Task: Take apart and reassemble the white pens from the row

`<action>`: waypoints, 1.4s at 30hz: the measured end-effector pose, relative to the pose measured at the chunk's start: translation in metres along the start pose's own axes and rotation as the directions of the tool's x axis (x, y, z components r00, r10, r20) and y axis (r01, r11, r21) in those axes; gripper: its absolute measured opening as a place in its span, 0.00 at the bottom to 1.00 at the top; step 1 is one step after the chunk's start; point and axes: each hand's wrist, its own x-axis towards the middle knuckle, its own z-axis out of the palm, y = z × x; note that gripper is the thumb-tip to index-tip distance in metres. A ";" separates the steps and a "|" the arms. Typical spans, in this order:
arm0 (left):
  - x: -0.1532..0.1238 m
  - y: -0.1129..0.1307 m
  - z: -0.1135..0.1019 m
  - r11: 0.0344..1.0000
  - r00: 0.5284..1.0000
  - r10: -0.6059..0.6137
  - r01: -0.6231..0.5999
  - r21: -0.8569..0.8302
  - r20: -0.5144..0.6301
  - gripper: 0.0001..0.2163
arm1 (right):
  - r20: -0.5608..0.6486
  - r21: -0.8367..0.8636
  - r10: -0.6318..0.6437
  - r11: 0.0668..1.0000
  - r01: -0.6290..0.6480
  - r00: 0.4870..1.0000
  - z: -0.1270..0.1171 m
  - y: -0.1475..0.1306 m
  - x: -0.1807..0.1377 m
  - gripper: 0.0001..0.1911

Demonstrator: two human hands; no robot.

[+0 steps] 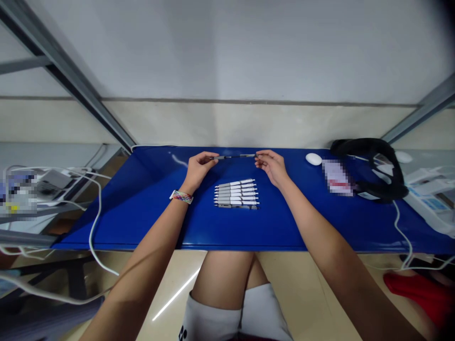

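Note:
Above the row of pens, a slim dark and grey pen [229, 157] spans the space between my two hands, held level. My left hand [199, 169] pinches its left end between thumb and fingers. Its right end is pinched by my right hand [272, 166], the other fingers curled loosely. Whether the pen is in one piece or in two parts is too small to tell. Below them, several white and grey pens [235, 190] lie side by side on the blue tabletop [149, 208], tips to the left. The nearest one [236, 206] looks darker than the others.
To the right lie a white oval object [313, 159], a blurred printed packet [337, 177] and a black padded headband [394, 166] with a white cable. Cables and devices crowd a side shelf [53, 182] on the left. A wall [249, 123] stands behind the table.

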 end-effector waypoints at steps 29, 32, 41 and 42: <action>-0.008 0.019 0.008 0.994 0.992 0.044 -0.055 0.091 0.120 0.14 | 0.155 -0.068 -0.016 0.997 0.026 0.988 0.010 0.003 -0.009 0.16; -0.009 0.022 0.010 0.999 0.990 0.038 -0.040 0.013 0.133 0.19 | 0.130 -0.047 0.005 0.999 0.001 0.991 0.011 0.003 -0.008 0.16; -0.007 0.017 0.010 0.999 0.986 0.048 -0.049 0.003 0.158 0.18 | 0.141 -0.031 0.003 1.000 0.001 0.990 0.013 0.002 -0.010 0.15; -0.007 0.017 0.010 0.999 0.985 0.027 -0.030 0.013 0.170 0.15 | 0.142 -0.037 0.003 0.999 0.002 0.990 0.013 0.002 -0.010 0.15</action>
